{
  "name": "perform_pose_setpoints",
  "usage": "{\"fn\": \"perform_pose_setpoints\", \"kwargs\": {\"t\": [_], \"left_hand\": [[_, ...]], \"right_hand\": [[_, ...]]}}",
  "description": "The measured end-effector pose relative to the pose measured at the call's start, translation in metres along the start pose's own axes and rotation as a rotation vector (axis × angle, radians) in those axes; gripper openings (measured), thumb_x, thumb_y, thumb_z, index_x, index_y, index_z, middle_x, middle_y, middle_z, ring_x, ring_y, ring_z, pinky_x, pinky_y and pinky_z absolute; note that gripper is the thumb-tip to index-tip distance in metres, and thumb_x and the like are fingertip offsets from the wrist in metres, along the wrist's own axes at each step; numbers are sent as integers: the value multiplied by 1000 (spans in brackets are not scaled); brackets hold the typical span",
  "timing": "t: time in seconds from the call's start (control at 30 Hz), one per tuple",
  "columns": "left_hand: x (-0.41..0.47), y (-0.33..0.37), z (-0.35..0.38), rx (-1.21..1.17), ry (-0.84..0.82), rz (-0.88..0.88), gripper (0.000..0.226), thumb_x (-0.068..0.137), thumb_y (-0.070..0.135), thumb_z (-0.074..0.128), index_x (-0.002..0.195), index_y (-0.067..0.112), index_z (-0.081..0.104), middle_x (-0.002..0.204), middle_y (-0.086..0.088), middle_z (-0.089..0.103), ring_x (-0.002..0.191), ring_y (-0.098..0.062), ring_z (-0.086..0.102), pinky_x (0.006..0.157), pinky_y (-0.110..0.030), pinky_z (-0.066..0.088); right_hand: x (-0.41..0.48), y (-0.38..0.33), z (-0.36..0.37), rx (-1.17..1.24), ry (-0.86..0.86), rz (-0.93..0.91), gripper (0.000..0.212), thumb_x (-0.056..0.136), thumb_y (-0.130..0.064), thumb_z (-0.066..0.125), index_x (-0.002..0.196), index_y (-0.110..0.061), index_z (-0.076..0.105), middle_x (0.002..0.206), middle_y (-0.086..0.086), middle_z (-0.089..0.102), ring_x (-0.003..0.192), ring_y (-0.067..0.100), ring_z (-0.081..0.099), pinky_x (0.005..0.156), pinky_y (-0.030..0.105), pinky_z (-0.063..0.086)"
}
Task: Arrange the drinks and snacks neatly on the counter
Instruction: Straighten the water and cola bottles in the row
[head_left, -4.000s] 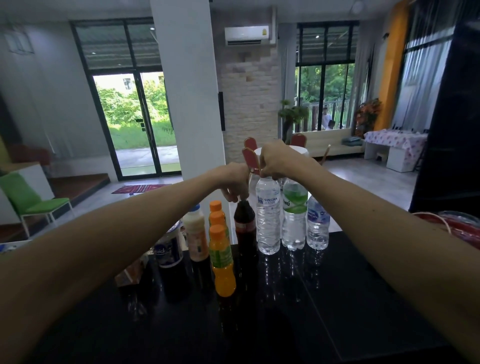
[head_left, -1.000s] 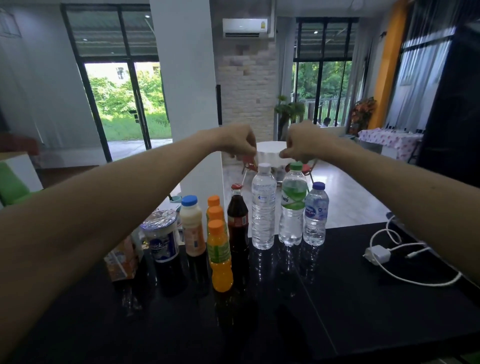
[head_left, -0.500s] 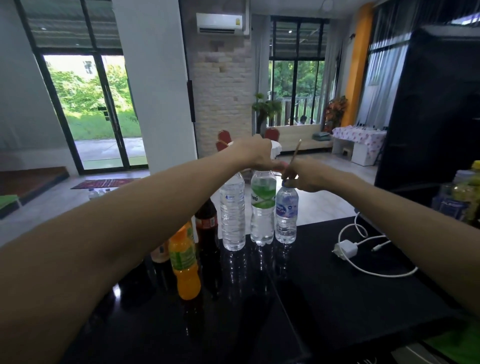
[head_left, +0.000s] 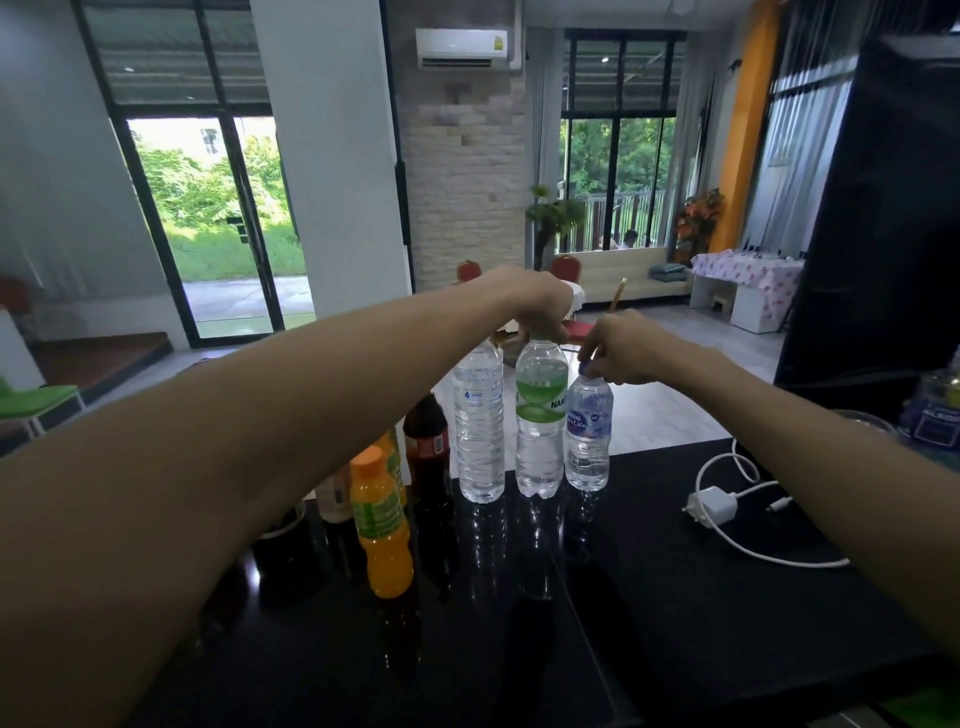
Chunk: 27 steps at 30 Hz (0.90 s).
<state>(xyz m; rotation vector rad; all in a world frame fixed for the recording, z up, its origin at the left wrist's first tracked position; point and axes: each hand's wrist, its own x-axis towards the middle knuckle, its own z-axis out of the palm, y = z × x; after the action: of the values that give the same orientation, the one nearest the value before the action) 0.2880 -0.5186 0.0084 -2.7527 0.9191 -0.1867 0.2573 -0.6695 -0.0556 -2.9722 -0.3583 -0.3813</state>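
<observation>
Left hand: fingers were curled down round the top of the green-labelled water bottle, hiding its cap.
Right hand: fingertips pinched the blue cap of the small water bottle, just right of the left hand and a little lower.
Held bottles: both stood upright on the black surface, side by side and nearly touching.
Just left of the left hand: a clear water bottle stood beside the green-labelled one, making a row of three.
Further left, nearer the person: a cola bottle and an orange juice bottle stood upright; the left forearm hid most of what lay beyond.
Right of the right hand: a white charger with its cable lay on the surface, well apart from the bottles.
</observation>
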Motion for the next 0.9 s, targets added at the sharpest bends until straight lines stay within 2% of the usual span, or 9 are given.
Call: {"fn": "perform_pose_setpoints", "kwargs": {"t": [0.2,0.33,0.47,0.6,0.7,0.77,0.83,0.9], "left_hand": [[1,-11,3,-54,13,50,31,92,36,66,69,23,51,74,4,60,70,-15,58,57,-26,41],[1,-13,8,-97,42,71,21,90,34,69,89,13,67,88,-1,69,81,-19,65,65,-28,50],[3,-14,6,-116,39,68,17,87,31,73,84,20,61,88,1,67,81,-17,64,64,-26,47],[4,-16,6,-118,40,38,25,85,35,75,96,13,69,86,2,67,80,-17,63,59,-25,43],[6,-16,7,-105,67,23,25,83,37,76,85,20,58,83,4,60,80,-17,59,65,-28,47],[5,-14,9,-105,72,0,33,81,36,78,78,26,47,83,5,57,84,-19,59,73,-32,50],[3,-13,10,-134,83,-25,32,81,35,79,84,23,49,86,3,59,88,-21,59,78,-34,52],[-1,-14,11,-164,86,-44,35,81,35,79,95,20,50,92,0,61,91,-22,61,82,-35,53]], "right_hand": [[-1,0,0,24,-1,19,19,81,-19,77,100,-15,76,86,2,70,63,11,59,73,33,58],[-2,4,-1,23,-17,5,23,80,-21,78,102,-16,73,88,1,66,71,15,57,73,32,55],[1,8,2,14,-33,-28,26,82,-23,76,107,-19,72,92,0,67,76,15,55,73,28,47],[6,14,9,0,-40,-68,26,86,-26,72,111,-20,73,94,-5,61,86,14,51,76,27,38],[12,18,12,-29,-75,-48,20,88,-33,70,99,-17,69,90,-1,59,84,18,53,71,28,38],[15,16,14,-65,-78,-54,22,89,-38,68,84,-20,58,79,0,56,73,19,53,63,28,37],[16,14,18,-82,-43,-73,32,89,-43,67,72,-27,46,64,-7,46,58,11,46,53,25,31],[15,11,18,-65,4,-90,45,87,-45,69,63,-32,34,59,-13,37,53,3,36,48,22,23]]}}
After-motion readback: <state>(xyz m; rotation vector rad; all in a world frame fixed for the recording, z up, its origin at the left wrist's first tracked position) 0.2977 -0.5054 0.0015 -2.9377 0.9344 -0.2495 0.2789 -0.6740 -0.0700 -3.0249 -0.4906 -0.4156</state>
